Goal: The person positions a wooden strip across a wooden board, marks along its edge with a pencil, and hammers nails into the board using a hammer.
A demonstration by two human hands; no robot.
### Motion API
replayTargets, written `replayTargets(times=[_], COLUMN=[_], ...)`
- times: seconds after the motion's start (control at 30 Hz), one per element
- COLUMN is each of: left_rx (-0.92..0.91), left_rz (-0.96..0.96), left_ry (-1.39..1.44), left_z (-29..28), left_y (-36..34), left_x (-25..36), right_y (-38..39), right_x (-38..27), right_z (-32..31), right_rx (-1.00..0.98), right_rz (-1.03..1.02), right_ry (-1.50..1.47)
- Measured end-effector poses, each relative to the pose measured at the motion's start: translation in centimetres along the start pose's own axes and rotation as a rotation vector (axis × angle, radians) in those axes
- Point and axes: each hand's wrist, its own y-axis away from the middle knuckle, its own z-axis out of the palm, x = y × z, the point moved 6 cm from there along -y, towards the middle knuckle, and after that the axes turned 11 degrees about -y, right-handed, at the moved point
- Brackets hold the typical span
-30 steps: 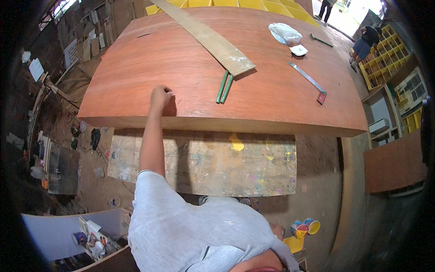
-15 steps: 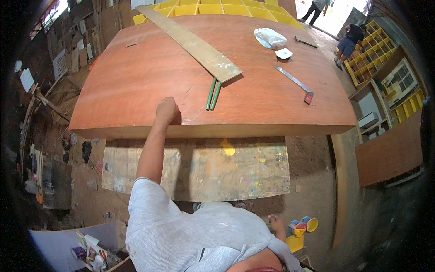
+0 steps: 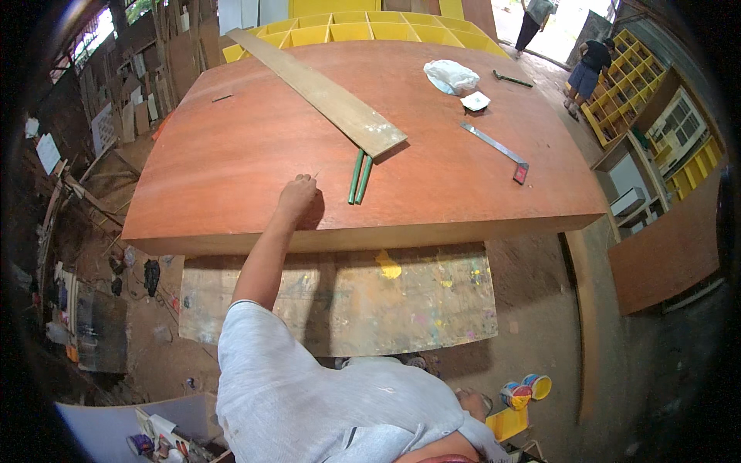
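Red-brown wood fills the centre of the workshop: a broad, box-like wooden slab [image 3: 231, 162] with a smooth top lies flat before a person in a grey shirt, its long axis running left to right, its narrow, paler side facing the person. On its far left lies a short, dark, thin stick [image 3: 222, 98], slightly tilted. Next to the right, the person's left hand [image 3: 297, 197] reaches out over the slab's near edge, forearm stretched forward and leaning right, knuckles up, fingers bent down toward the surface. A thin sliver shows by the fingertips; whether the hand grips it, or even touches the wood, cannot be told.

Right of the hand, a long, flat, pale wooden board [image 3: 316, 92] slants from far left to near right, its white-flecked end pointing toward the person's right. From beneath that end, two slim green rods [image 3: 356, 176] run side by side, pointing back toward the person and a little left. A crumpled white plastic bag [image 3: 451, 76] sits farther right, well beyond the person's right hand [image 3: 472, 403], which is low at the side, its grip unclear. A small white packet [image 3: 475, 101] rests near the bag. A metal-bladed square with a red-marked stock [image 3: 494, 144] slants toward near right, and a slender, dark green-handled tool [image 3: 513, 79] lies at the far right.
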Motion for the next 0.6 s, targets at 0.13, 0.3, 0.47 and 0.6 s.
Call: replayTargets(times=[0.13,0.3,0.47,0.6], left_rx=[0.084,0.055,0.079,-0.120], left_rz=[0.009,-0.250,-0.480,-0.628], left_ry=[-0.056,0.423,1.586,2.033], left_z=[0.8,-1.5,-1.6,-2.6], left_y=[1.5,1.7,3.1,5.4], left_x=[-3.2,1.4,6.0,11.9], right_y=[-5.0,-6.4,-5.0,-3.4], right_x=[4.9,8.1,5.2,1.4], right_z=[3.9,5.0,2.8,0.3], right_rx=[0.075,0.041,0.156,0.109], right_rz=[-0.111,0.023,-0.221,-0.031], right_ry=[-0.163,-0.042,-0.056,-0.237])
